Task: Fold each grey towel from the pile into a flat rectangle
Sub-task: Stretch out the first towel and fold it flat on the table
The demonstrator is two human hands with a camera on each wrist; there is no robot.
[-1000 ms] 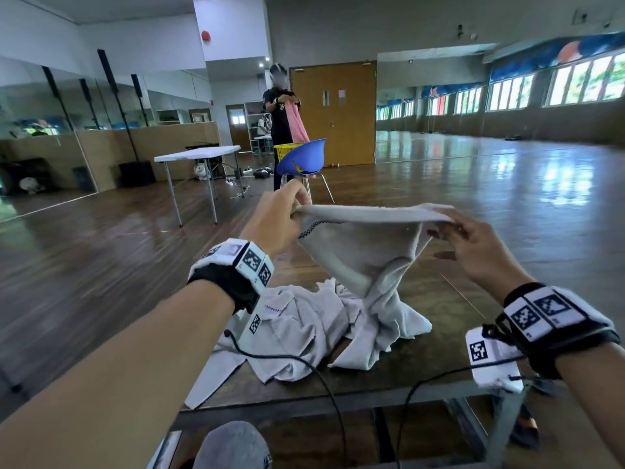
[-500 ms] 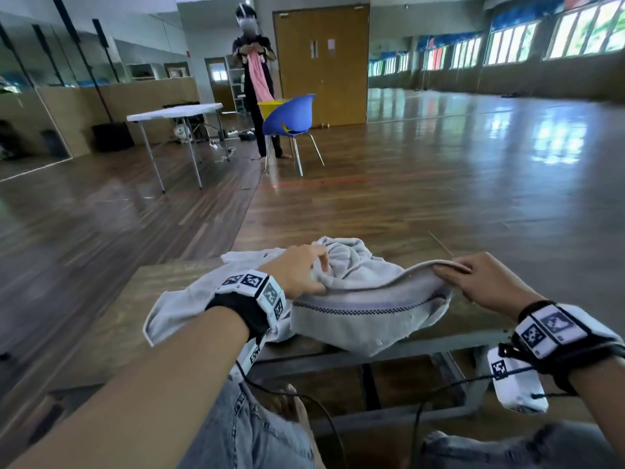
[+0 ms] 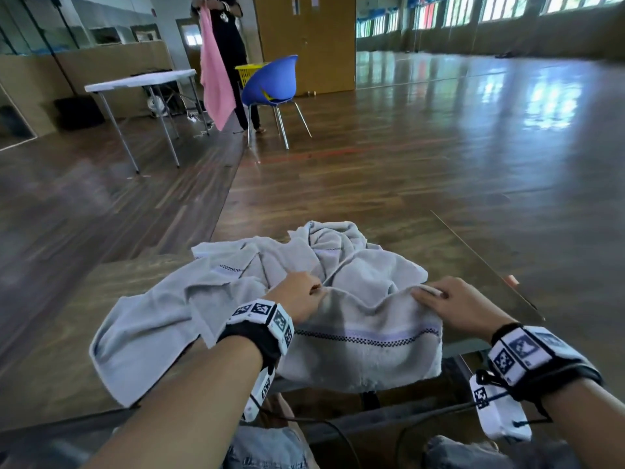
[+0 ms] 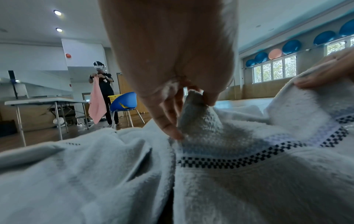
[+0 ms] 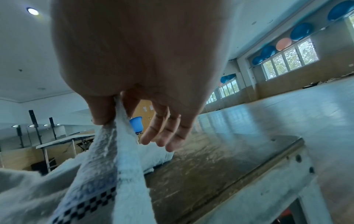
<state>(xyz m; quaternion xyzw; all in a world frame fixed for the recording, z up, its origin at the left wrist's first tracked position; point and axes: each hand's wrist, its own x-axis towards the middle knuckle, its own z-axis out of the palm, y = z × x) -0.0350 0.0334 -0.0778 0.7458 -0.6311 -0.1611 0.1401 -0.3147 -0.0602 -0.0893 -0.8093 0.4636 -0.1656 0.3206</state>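
Observation:
A grey towel (image 3: 365, 346) with a checkered stripe drapes over the near edge of the wooden table (image 3: 61, 350). My left hand (image 3: 299, 294) pinches its upper left corner; in the left wrist view that hand (image 4: 193, 94) pinches a peak of the towel (image 4: 239, 181). My right hand (image 3: 453, 302) pinches the upper right corner, and in the right wrist view the right hand (image 5: 114, 109) has thumb and forefinger closed on the towel's edge (image 5: 107, 166), other fingers loose. Behind lies the crumpled pile of grey towels (image 3: 324, 255), spreading left.
The table's right edge (image 3: 487, 265) runs close to my right hand. Across the wooden floor stand a blue chair (image 3: 274, 86), a white folding table (image 3: 142, 82) and a person holding a pink cloth (image 3: 214, 72). My knees show below the table.
My hands have come down from mid-air with the towel, which now lies over the table's near edge. My head view has tilted downward.

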